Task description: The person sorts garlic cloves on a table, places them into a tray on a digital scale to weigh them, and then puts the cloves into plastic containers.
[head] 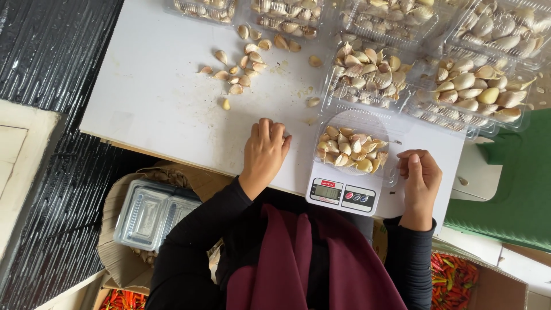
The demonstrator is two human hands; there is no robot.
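Clear tray of garlic cloves [350, 150] sits on the small white scale [342, 195] at the near edge of the bench [160, 103], between both hands. Right hand [420, 179] is nearer: it sits at the tray's right rim, grip curled almost closed, fingertips at the plastic edge; can't tell if it actually pinches anything. Left hand [265, 150] lies palm down on the bench just left of the tray, fingers bent, holding nothing. Tray's long axis runs along the near edge. Loose cloves [241, 69] lie toward the far edge, filled trays [476, 86] toward the far right corner.
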